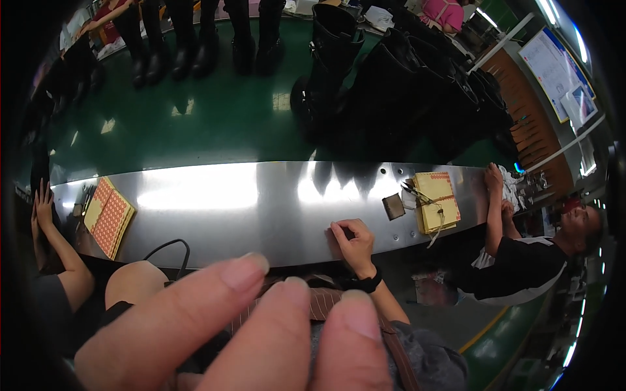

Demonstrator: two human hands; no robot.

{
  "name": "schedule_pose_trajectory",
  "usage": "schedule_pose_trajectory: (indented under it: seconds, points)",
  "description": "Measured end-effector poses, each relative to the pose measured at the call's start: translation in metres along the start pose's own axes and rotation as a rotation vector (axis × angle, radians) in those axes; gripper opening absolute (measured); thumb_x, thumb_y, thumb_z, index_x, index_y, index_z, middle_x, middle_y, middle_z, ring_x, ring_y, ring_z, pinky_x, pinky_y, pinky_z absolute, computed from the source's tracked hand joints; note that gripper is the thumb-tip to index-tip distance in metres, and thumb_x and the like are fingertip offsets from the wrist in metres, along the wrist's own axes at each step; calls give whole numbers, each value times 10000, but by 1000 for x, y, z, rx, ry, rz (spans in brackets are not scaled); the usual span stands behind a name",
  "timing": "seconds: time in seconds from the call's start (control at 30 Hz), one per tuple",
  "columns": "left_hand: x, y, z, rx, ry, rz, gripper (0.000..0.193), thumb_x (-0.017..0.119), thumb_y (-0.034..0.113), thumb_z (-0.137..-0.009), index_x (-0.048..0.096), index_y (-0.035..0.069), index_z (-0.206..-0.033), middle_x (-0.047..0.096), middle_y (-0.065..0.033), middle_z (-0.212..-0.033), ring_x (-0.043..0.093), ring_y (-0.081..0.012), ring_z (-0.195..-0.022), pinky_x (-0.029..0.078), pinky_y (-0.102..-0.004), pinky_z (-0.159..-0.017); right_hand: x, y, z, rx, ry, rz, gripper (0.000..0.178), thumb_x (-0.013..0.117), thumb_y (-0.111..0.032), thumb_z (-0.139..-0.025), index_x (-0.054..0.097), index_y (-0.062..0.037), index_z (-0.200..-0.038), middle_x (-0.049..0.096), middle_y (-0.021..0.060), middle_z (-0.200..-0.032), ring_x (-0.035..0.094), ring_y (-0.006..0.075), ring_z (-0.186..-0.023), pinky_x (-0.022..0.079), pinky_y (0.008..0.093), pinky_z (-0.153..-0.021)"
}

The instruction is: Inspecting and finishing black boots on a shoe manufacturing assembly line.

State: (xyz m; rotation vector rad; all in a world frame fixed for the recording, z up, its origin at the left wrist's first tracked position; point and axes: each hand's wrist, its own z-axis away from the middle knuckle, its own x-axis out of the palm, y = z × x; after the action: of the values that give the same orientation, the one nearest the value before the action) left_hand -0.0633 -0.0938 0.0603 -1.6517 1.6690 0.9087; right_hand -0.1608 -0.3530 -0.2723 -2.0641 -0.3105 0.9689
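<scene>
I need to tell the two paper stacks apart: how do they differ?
The left stack has a broad red pattern; the right stack has red mainly at its edges. A dark tool overlaps the right stack; none shows on the left stack. Both are yellow and red and lie on the metal bench.

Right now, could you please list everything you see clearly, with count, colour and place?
Counter: 1, silver, across middle.
Surface: 1, green, behind counter.
Boots: over eight, black, far side; exact count hidden.
Stacks: 2, yellow-red, counter's left and right.
Block: 1, brown, left of right stack.
Tools: unclear count, dark, at right stack.
Cable: 1, black, near edge, left.
Board: 1, white, upper right.
Lamps: several, white, right rim.
Other people: at least four, mixed clothing, left, right, back.
Wristband: 1, black, right wrist.
Left hand: 1, bare, large at bottom.
Right hand: 1, bare, curled at counter's edge.
</scene>
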Motion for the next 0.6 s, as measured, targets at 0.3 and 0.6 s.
schedule_pose_trajectory:
  seconds: [0.3,0.6]
  points:
    - [24,20,-9,-133,278,159,301,537,221,-943,579,-36,-1093,667,-126,-958,664,-242,-796,595,-364,-722,-1,3,-1,-43,32,-1,122,729,-144,-806,690,-38,-761,673,80,-723,617,238,-674,469,335,-632]
    - [38,-41,27,312,255,631,155,633,91,-787,674,56,-932,666,-71,-866,660,-234,-832,547,-357,-734,-5,1,1,-79,68,6,109,750,-133,-779,686,-52,-745,654,70,-696,601,232,-633,462,325,-605]
